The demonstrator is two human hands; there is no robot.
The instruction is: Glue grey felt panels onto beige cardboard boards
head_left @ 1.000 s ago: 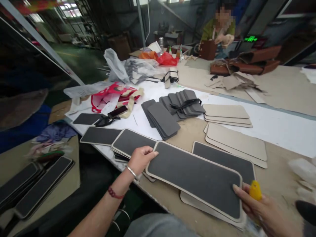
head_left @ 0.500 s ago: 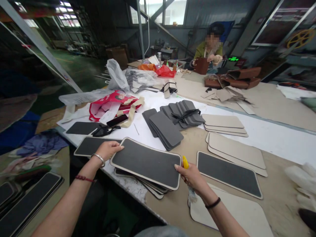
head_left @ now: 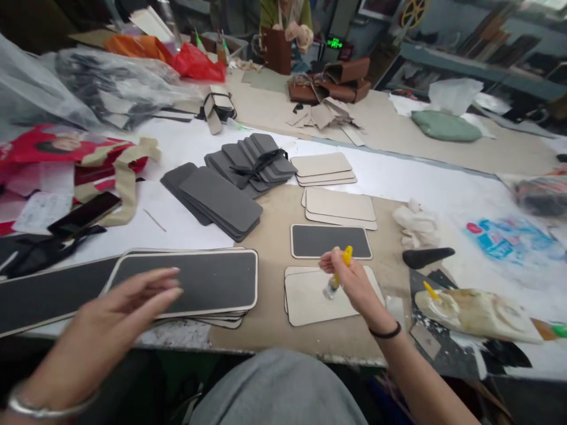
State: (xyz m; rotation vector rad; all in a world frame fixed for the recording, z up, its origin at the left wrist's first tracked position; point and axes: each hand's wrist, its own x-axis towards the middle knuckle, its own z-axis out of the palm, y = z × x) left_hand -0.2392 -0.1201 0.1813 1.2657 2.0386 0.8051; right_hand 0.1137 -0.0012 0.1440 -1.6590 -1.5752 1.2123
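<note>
My right hand [head_left: 358, 284] grips a small brush [head_left: 346, 256] with a yellow handle, its pale bristles pointing down over cream panels [head_left: 308, 301]. Just behind that hand lies a dark grey panel [head_left: 328, 241] with a cream border. On the left, my left hand [head_left: 117, 327] is empty, its fingers stretched out over a stack topped by a cream-edged dark panel [head_left: 212, 277]. Another long dark panel [head_left: 53, 289] runs partly under that stack. Whether the left fingertips touch the top panel I cannot tell.
Grey panels [head_left: 221, 198] and cream panels [head_left: 341, 203] lie farther back. At right are a glue-smeared container [head_left: 478, 310], a black tool [head_left: 427, 256] and crumpled paper [head_left: 415, 224]. A phone [head_left: 84, 215] lies left. Across the table, a person [head_left: 287, 26] handles a brown leather piece.
My left hand has let go of the cream-edged dark panel, which now lies on the stack. My right hand has moved right with the brush, away from that panel. The view has turned right and down.
</note>
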